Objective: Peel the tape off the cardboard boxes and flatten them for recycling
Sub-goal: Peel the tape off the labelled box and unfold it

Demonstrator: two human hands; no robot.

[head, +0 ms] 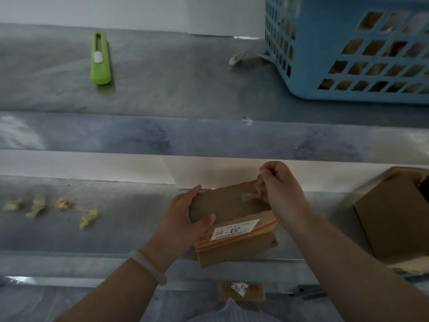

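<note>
handwritten "5391" on white sticker

A grey metal shelf runs across under dim light, a white wall behind it. Below the shelf lies a second grey surface, backed by another pale wall strip.

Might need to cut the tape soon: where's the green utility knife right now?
The green utility knife lies on the upper shelf, far left in the head view, well away from the blue basket and out of both hands.
</note>
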